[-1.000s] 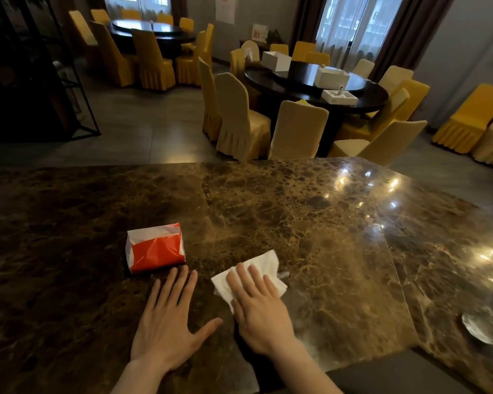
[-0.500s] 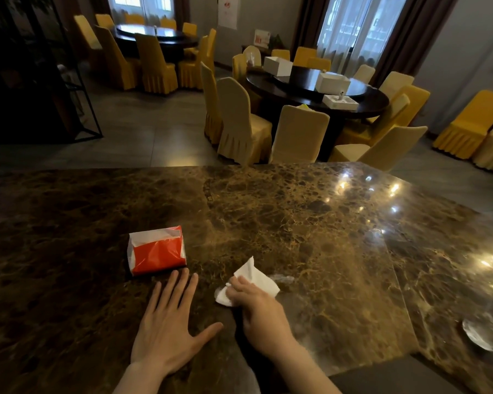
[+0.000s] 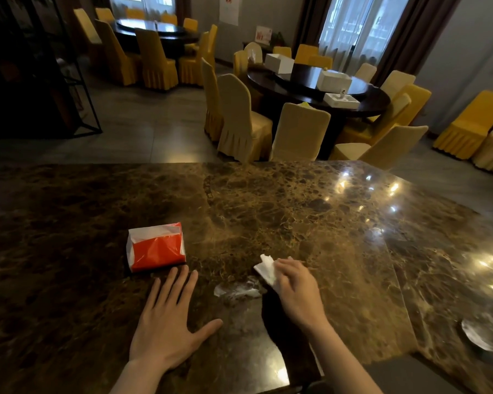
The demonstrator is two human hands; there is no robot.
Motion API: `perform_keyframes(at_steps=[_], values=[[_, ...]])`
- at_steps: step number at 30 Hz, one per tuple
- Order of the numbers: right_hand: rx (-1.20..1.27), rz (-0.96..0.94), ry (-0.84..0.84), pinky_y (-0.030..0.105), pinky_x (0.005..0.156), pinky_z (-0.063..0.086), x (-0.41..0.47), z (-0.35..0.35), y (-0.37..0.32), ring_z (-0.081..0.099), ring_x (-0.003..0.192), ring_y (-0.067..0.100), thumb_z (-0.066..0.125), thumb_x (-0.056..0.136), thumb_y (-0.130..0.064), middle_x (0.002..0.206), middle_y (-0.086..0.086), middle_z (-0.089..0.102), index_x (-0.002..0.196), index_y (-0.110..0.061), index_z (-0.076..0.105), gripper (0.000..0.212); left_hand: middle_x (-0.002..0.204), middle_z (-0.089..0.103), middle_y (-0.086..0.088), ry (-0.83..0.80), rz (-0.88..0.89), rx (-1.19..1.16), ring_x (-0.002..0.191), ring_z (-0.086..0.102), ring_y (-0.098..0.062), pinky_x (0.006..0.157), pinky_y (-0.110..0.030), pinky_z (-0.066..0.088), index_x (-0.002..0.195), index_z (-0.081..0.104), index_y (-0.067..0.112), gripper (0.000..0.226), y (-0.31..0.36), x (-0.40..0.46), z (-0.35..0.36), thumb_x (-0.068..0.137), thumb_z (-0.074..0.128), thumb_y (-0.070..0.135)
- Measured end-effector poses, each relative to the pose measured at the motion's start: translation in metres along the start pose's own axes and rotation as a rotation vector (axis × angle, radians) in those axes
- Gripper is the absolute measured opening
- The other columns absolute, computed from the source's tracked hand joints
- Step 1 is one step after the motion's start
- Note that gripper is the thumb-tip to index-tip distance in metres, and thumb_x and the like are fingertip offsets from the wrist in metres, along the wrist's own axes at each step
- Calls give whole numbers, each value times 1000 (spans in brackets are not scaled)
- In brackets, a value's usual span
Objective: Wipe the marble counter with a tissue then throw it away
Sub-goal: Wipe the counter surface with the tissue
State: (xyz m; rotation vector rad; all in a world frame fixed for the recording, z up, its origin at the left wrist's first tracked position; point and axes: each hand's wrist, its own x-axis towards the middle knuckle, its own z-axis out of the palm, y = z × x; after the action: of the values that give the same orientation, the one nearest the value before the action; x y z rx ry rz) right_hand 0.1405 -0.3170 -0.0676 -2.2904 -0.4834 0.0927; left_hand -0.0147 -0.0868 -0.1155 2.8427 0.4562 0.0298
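Observation:
A white tissue [image 3: 265, 268] is bunched in my right hand [image 3: 295, 291], which holds it just above the dark brown marble counter [image 3: 296, 211], its edge sticking out to the left of my fingers. A pale wet-looking smear [image 3: 236, 290] shows on the marble just left of that hand. My left hand [image 3: 165, 322] lies flat on the counter, fingers spread, holding nothing. A red and white tissue pack [image 3: 156, 246] sits just beyond my left fingertips.
Beyond the counter's far edge stand a round dark dining table [image 3: 319, 86] with white boxes and yellow-covered chairs [image 3: 239, 120]. A second round table [image 3: 157, 29] is at the back left. A dark metal shelf frame [image 3: 77, 81] is on the left.
My right hand went from pressing the tissue flat to gathering it up, then moved right and slightly away with it bunched. A smear is now exposed. My left hand stayed put.

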Motion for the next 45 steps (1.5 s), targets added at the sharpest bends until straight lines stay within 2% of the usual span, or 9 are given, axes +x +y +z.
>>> perform_keyframes(at_steps=[2,6,14,20,25,30,36,42,45], values=[[-288,-204,-88,44,109,35,-10,8,3,40,138,22,52,100,-18,143,-6,58,132,-21,65,35,172,-18,12,3,-2,-2,153,-28,-7,127,-42,-15,161,-15,34,115,0,1,0,74,8,105],[-604,-340,-144,39,96,41,-20,19,3,41,117,30,60,91,-15,141,3,48,132,-19,56,42,171,-19,13,4,-10,-2,153,-29,-6,127,-41,-16,161,-16,35,115,1,0,0,72,6,106],[-520,66,78,39,70,52,-1,-12,9,56,90,25,59,96,-11,95,2,51,94,-14,74,16,172,-15,12,20,-4,-18,155,-24,-7,127,-40,-15,161,-13,34,115,0,0,2,74,11,105],[-439,-117,-125,38,65,47,-13,12,-19,60,82,26,61,93,-15,88,-1,53,90,-18,75,15,171,-18,11,-5,-9,3,154,-26,-8,129,-43,-11,161,-16,34,116,1,1,0,72,6,106],[-479,133,61,43,74,54,9,-11,-2,65,89,33,62,91,-12,99,9,63,94,-8,76,16,171,-22,12,-21,-14,25,153,-30,-7,129,-43,-12,161,-18,33,118,2,0,-2,72,4,106],[-540,-94,-125,41,65,46,-5,7,-10,61,85,30,57,97,-16,98,4,54,94,-11,70,14,171,-20,11,-25,-10,-4,154,-28,-8,129,-43,-12,161,-16,32,119,2,0,-4,71,4,106],[-541,106,35,41,69,48,11,-18,5,62,84,32,55,97,-13,96,7,55,91,-9,73,19,171,-22,12,-30,-12,11,153,-30,-8,130,-44,-11,161,-18,32,118,3,-1,-4,71,5,106],[-464,-103,-115,40,60,40,-12,11,-12,60,78,30,55,98,-20,91,3,51,88,-12,68,18,172,-18,10,-24,-7,12,155,-26,-9,131,-45,-9,161,-16,32,117,3,0,-3,73,6,105],[-475,-38,-81,39,63,45,-1,-3,-6,61,80,30,58,97,-21,88,2,52,87,-14,72,19,172,-19,10,-23,-11,10,154,-27,-9,130,-45,-10,161,-17,32,118,4,1,-3,72,6,106]])
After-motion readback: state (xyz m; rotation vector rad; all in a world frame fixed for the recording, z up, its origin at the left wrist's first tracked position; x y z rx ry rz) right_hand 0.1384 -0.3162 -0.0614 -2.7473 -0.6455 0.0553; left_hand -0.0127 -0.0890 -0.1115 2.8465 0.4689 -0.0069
